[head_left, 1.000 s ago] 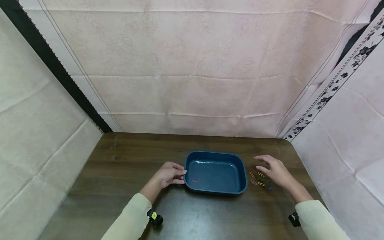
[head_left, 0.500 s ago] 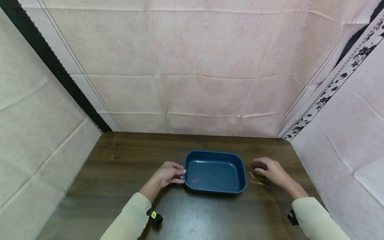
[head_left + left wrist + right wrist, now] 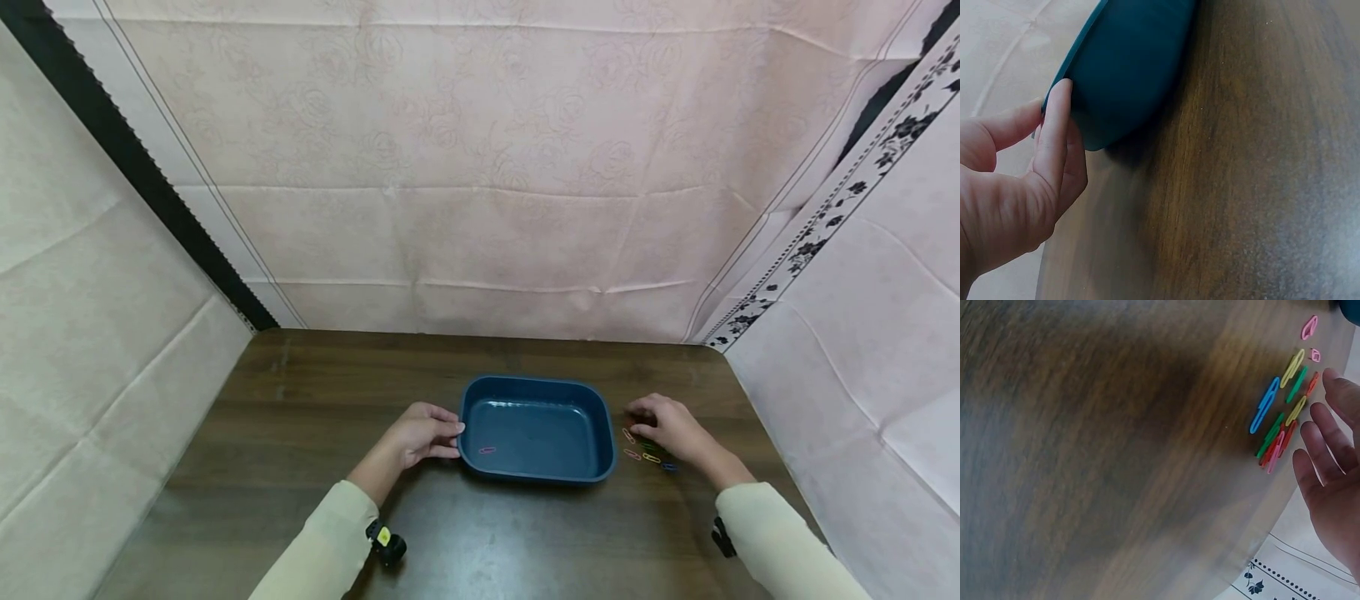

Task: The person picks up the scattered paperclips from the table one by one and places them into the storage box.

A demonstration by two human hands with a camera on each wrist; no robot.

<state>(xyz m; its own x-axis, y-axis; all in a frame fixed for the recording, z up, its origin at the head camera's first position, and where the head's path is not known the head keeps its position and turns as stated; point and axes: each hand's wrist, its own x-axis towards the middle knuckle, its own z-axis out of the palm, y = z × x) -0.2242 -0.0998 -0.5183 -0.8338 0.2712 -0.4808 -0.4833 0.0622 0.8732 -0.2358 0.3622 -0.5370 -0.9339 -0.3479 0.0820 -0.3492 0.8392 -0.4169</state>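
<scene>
A deep blue rectangular tray sits on the wooden table, with one pink paper clip lying inside it at the left. My left hand pinches the tray's left rim; the left wrist view shows fingers on both sides of the rim. Right of the tray, several coloured paper clips lie in a loose group, among them a blue paper clip, a green paper clip and a pink paper clip. Over their far side is my right hand, fingers loosely bent, fingertips close to a red paper clip.
The brown wooden table runs under everything. Pale cloth hangs behind its far edge, with more cloth panels at left and right. A black floral border trims the right panel.
My right hand has moved a little left and lower over the paper clips, its thumb and fingers drawing closer together. The left hand and the tray have stayed put.
</scene>
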